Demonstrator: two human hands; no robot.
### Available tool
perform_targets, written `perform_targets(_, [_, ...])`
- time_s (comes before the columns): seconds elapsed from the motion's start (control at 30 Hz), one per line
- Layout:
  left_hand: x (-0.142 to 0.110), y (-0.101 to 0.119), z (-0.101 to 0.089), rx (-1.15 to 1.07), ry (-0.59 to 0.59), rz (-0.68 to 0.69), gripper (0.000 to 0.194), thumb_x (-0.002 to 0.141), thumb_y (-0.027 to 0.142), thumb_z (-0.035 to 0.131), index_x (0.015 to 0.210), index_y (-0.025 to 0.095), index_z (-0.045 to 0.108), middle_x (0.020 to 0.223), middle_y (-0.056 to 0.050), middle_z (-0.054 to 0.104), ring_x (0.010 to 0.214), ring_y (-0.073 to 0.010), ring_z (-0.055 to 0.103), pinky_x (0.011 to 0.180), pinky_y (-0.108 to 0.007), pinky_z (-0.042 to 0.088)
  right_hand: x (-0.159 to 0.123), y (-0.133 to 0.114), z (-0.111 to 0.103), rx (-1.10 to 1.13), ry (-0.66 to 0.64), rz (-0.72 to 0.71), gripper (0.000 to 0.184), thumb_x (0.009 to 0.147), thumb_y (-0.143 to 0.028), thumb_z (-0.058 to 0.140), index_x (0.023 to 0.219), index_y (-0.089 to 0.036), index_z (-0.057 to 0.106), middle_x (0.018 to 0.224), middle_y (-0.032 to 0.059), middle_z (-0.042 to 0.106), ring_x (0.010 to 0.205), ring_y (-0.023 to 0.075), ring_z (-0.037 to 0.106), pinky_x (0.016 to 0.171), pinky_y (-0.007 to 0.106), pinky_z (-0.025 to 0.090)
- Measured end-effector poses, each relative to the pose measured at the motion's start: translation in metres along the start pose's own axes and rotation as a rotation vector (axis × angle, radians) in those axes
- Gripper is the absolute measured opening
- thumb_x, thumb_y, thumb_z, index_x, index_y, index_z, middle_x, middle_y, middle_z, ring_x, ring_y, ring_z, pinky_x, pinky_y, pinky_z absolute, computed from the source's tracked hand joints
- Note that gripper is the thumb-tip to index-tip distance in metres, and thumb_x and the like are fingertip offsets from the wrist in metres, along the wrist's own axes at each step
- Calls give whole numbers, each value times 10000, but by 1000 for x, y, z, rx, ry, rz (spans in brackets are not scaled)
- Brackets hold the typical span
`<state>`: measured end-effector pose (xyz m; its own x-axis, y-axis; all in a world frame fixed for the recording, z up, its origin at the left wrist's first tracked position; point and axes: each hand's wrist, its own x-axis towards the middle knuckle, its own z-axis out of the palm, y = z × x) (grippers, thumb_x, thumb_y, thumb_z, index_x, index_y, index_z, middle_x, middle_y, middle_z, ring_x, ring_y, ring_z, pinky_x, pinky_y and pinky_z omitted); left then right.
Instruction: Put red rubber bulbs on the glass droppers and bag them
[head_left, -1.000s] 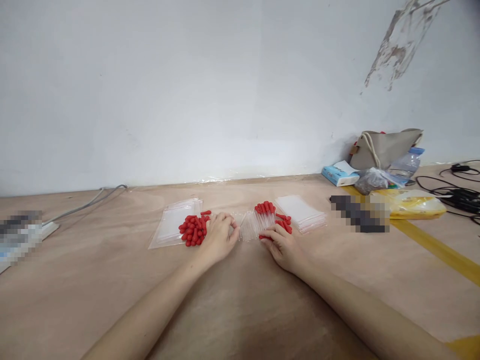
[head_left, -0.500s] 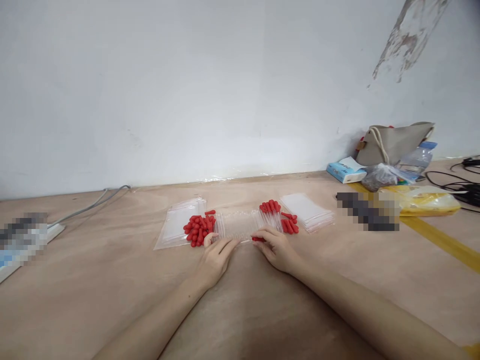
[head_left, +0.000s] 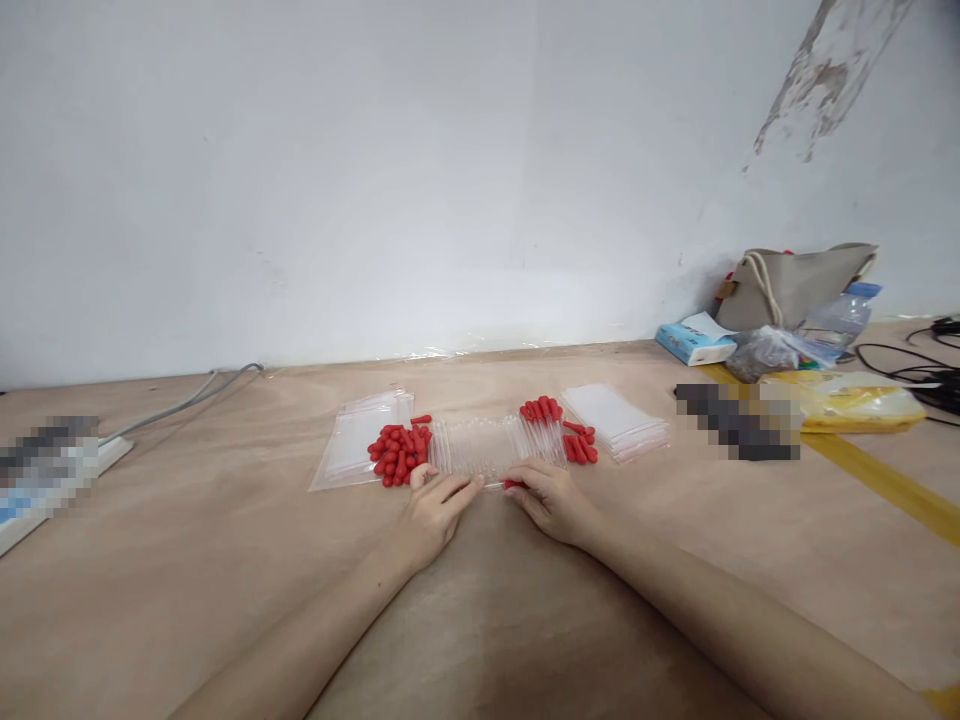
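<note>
My left hand is closed, its thumb and fingers pinching a thin clear dropper tube in front of me. At the tube's right end, my right hand is closed on a red rubber bulb, mostly covered by the fingers. How far the tube sits inside the bulb cannot be made out. Just beyond both hands lies a row of clear tubes. A heap of loose red bulbs is beside my left hand. On the right, droppers with red bulbs lie side by side, and more red bulbs sit near them.
Clear zip bags lie under and behind the left heap; another stack of bags is on the right. Farther right are a tissue pack, a grey bag, a yellow package and black cables. A wall stands behind.
The fingers of my left hand have shifted slightly right along the tube, closer to my right hand. The view has tilted a little; the heaps and bags stay put.
</note>
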<state>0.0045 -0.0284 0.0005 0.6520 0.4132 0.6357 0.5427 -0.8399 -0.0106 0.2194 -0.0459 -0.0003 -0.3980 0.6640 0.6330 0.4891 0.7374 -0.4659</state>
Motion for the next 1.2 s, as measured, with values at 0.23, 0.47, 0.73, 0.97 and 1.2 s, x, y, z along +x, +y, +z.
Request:
perform_targets(0.23, [-2, -1, 4, -29, -43, 25, 323, 886, 98, 322, 1137, 209, 492, 870, -34, 655, 737, -132, 572, 683, -308, 271, -4, 2, -1, -15, 20, -63, 160, 852, -232, 428, 910, -189, 571, 791, 51, 605, 738, 133, 561, 650, 257, 476])
perform_targets(0.47, [1, 4, -4, 28, -117, 29, 336, 916, 157, 259, 1096, 196, 539, 878, -60, 651, 719, -139, 550, 682, -312, 295, -4, 4, -2, -123, -60, -129, 166, 850, -227, 424, 911, -197, 576, 763, 52, 595, 717, 147, 543, 633, 273, 470])
perform_targets(0.73, [0, 7, -2, 31, -63, 73, 297, 896, 122, 319, 1084, 185, 541, 941, -63, 645, 757, -153, 566, 705, -325, 298, 0, 2, -3, -244, -100, -180, 174, 851, -234, 426, 916, -174, 576, 715, 51, 572, 677, 157, 496, 609, 284, 412])
perform_targets(0.97, [2, 8, -1, -4, -58, 62, 290, 880, 93, 341, 1080, 182, 532, 961, -62, 648, 755, -152, 583, 695, -323, 297, 7, -2, 0, -312, -96, -220, 194, 850, -240, 426, 902, -151, 591, 682, 51, 579, 641, 156, 480, 579, 280, 376])
perform_targets(1.2, [3, 11, 3, -67, -52, -8, 278, 877, 156, 396, 1140, 184, 483, 963, -58, 648, 775, -138, 591, 754, -316, 315, 16, -2, -5, -138, -50, -129, 143, 811, -284, 514, 888, -187, 586, 726, 42, 610, 691, 157, 508, 652, 302, 394])
